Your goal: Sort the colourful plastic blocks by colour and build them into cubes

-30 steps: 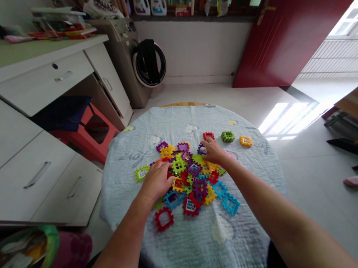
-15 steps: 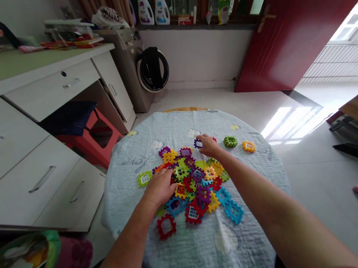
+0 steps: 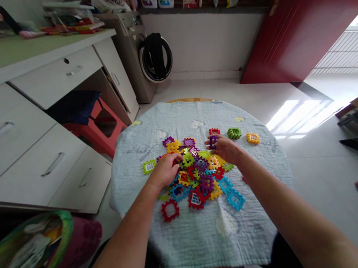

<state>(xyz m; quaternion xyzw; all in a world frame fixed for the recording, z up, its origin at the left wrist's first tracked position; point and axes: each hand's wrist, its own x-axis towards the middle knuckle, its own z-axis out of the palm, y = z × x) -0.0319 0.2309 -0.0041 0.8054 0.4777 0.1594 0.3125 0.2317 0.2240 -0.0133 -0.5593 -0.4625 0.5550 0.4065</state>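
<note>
A heap of interlocking plastic building blocks [image 3: 205, 184] in several colours lies on the cloth-covered round table [image 3: 197, 245]. My right hand [image 3: 227, 149] hovers at the far right of the heap, its fingers closed around a purple block [image 3: 213, 142]. At the heap's left side is my left hand [image 3: 167, 170], fingers slightly bent and thumb apart, against the pieces; nothing shows in its grasp. Beyond my right hand lies a red block [image 3: 214, 132]. A green block piece [image 3: 234, 133] and an orange square block [image 3: 253, 138] sit apart on the right.
Left of the table stand a white drawer cabinet [image 3: 53, 143], a red stool [image 3: 106, 132] and a bin [image 3: 70, 243] with things inside. A washing machine [image 3: 133, 64] with its door ajar is behind, near a red door [image 3: 277, 21].
My right hand has drawn back slightly towards the heap with the purple block, uncovering the red block behind. My left hand's fingers have bunched a little. The view has tilted down.
</note>
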